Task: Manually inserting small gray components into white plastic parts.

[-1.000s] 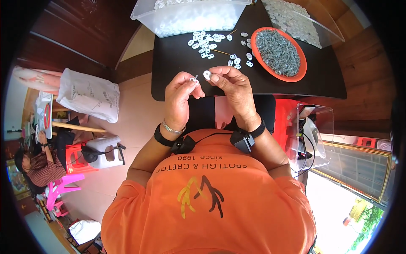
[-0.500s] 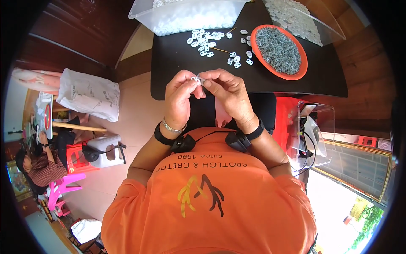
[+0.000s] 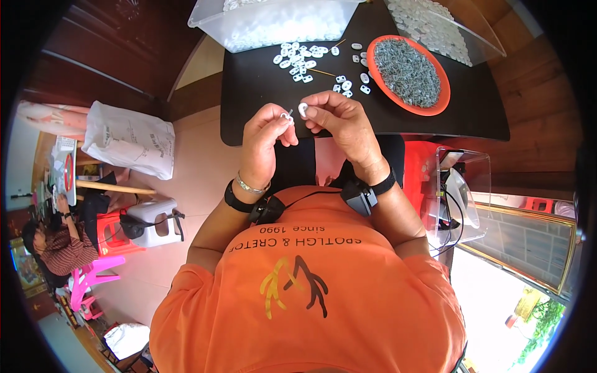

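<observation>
Above the near edge of a dark table, my left hand pinches a small white plastic clip between thumb and fingers. A thin metal screw sticks up from that clip. A short gap to the right, my right hand grips a white oval plastic piece at its fingertips. The two pieces are apart. Past my hands lie several loose white oval and squarish pieces, each with holes. To their right, an orange plate holds a heap of small metal screws.
A clear bin of white pieces stands at the table's back. Behind the plate is a clear tray with more pieces. Two thin sticks lie among the loose pieces. At far left a person sits beside plastic stools.
My right hand has moved slightly up and right, away from my left, with a white oval piece now showing in its fingers. The left hand keeps its pinch on the clip and screw.
</observation>
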Tool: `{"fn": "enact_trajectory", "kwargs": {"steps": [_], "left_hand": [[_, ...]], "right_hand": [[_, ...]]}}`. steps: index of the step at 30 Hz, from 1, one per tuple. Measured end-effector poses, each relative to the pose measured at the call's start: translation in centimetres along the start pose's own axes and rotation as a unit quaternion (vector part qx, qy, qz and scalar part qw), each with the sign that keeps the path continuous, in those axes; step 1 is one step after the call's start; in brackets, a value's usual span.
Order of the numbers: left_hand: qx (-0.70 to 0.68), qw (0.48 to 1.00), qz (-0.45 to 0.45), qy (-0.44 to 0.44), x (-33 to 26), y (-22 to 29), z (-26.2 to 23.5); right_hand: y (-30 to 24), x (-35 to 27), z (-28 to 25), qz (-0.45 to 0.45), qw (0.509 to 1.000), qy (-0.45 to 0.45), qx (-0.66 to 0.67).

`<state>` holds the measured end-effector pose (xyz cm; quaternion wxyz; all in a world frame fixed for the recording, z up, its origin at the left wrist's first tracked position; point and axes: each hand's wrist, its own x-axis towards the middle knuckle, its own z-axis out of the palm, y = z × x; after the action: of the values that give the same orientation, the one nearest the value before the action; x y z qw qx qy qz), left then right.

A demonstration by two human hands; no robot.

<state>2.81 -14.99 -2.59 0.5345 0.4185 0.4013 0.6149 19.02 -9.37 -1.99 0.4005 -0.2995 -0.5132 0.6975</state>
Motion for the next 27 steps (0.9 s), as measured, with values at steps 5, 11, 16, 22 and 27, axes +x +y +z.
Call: {"fn": "enact_trajectory", "kwargs": {"steps": [5,11,16,22,27], "left_hand": [[0.078,0.996,0.022,0.032,-0.6,0.2,-1.1],[0.031,0.999,-0.018,0.021,-0.8,0.7,-0.5],[0.014,0.999,0.020,0.036,-2.4,2.0,-1.2],[0.032,0.990,0.109,0.079,-5.7,3.9,-1.1],[0.039,0.990,0.121,0.061,-9.1,5.2,-1.7]], "right_hand": [[-0.2,0.5,1.4,0.006,1.000,0.002,-0.005],[0.0,-0.5,1.3,-0.002,0.998,0.033,-0.047],[-0.1,-0.7,2.5,-0.030,0.998,-0.015,-0.050],[-2.2,-3.1,4.7,-0.101,0.990,-0.044,-0.084],[-2.5,-6.5,6.8,-0.138,0.983,-0.073,-0.101]]}}
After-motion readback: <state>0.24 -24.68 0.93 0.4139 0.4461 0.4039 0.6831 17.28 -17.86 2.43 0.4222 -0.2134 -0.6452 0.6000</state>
